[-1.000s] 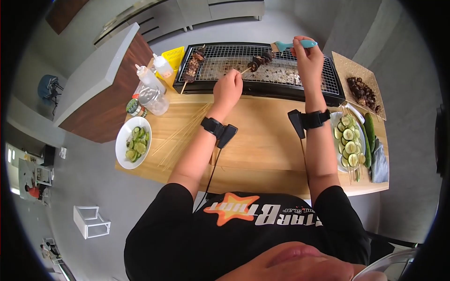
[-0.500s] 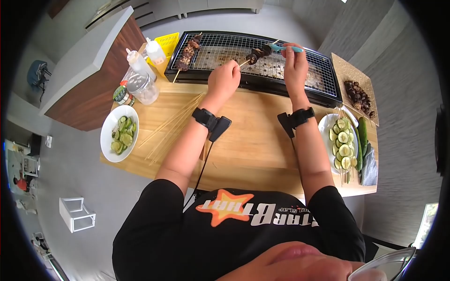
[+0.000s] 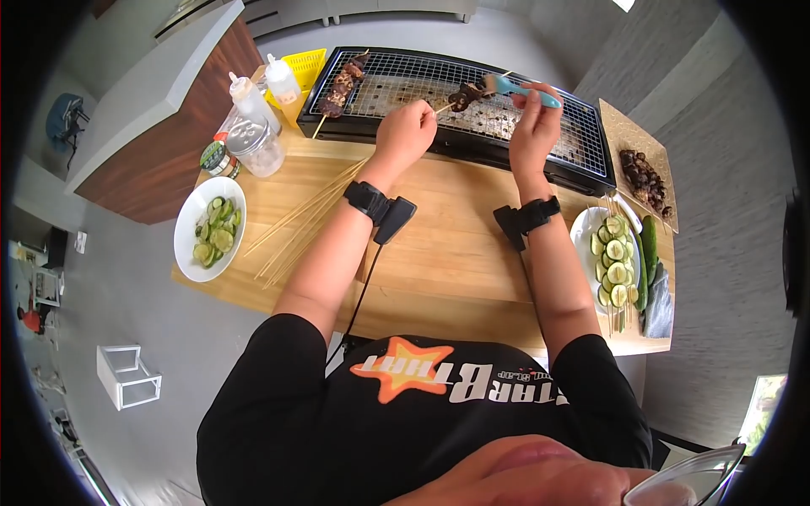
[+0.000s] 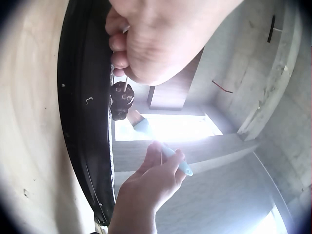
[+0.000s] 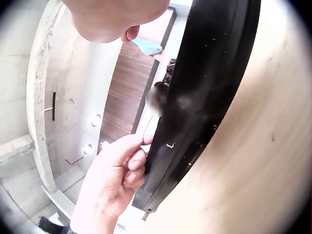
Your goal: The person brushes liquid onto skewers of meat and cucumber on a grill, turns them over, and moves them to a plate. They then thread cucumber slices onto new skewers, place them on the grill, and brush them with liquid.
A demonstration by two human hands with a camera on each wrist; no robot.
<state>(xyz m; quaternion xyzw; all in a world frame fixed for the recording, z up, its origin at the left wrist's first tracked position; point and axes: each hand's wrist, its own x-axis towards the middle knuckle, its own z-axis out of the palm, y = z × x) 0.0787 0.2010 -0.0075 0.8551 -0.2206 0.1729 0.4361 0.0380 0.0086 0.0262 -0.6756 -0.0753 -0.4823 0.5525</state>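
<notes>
My left hand [image 3: 407, 133] pinches the near end of a skewer of dark, browned food chunks [image 3: 466, 98], held over the wire rack of a black grill [image 3: 481, 148]. In my right hand [image 3: 537, 133] is the light-blue handle of a basting brush [image 3: 509, 85], its bristles at the far end of those chunks. The left wrist view shows the brush head [image 4: 141, 124] beside the dark chunks [image 4: 122, 100]. Thumb and fingers of the left hand [image 5: 114, 178] close round the thin stick in the right wrist view. A second loaded skewer [image 3: 342, 88] lies across the grill's left end.
Squeeze bottles [image 3: 283, 82], a lidded shaker jar [image 3: 256, 148] and a bowl of cucumber slices [image 3: 209, 260] stand left. Bare skewers [image 3: 308, 221] lie on the table [image 3: 447, 240]. To the right are skewered cucumber slices [image 3: 614, 261], whole cucumbers [image 3: 648, 253] and a board [image 3: 654, 139] with dark chunks.
The brush has tilted and its bristles have shifted over the far end of the chunks. Both hands keep their holds on skewer and brush. The head view has shifted slightly.
</notes>
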